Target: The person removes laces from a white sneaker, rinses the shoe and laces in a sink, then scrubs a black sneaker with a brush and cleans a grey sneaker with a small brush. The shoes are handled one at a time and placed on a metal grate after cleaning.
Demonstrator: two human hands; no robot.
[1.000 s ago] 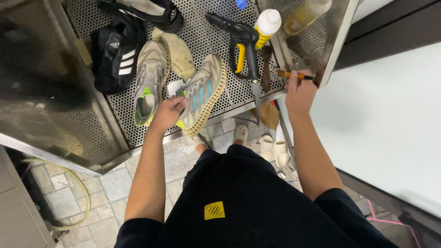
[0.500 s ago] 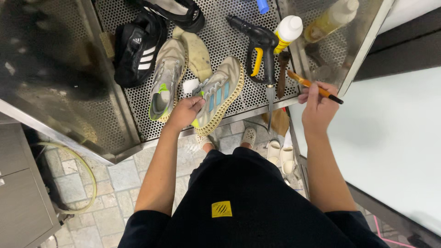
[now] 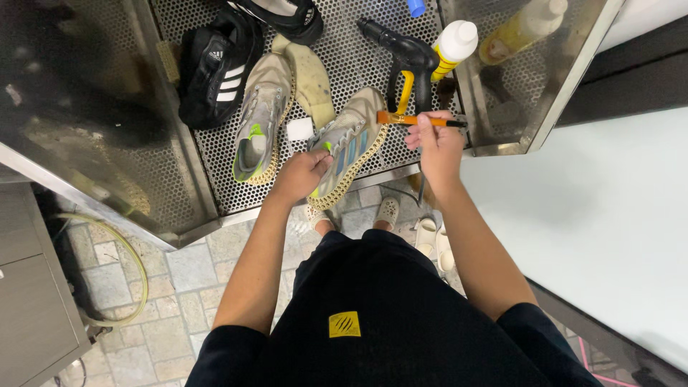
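Observation:
My left hand (image 3: 301,174) grips the heel end of a grey sneaker with blue stripes and a cream lattice sole (image 3: 352,142), which lies on the perforated metal tray (image 3: 215,172). My right hand (image 3: 436,140) holds an orange-handled brush (image 3: 412,120) level, just right of that sneaker's toe. A matching grey sneaker with green accents (image 3: 261,125) lies to the left. A small white block (image 3: 299,129) sits between the two sneakers.
A black sneaker with white stripes (image 3: 218,68) lies at the tray's left. Two beige insoles (image 3: 309,75), a black and yellow spray gun (image 3: 405,64), a white-capped yellow bottle (image 3: 454,44) and another bottle (image 3: 519,29) are farther back. A hose (image 3: 132,265) lies on the tiled floor.
My right hand has carried the orange brush from the tray's right edge leftward toward the sneaker's toe. My left hand stays on the sneaker's heel.

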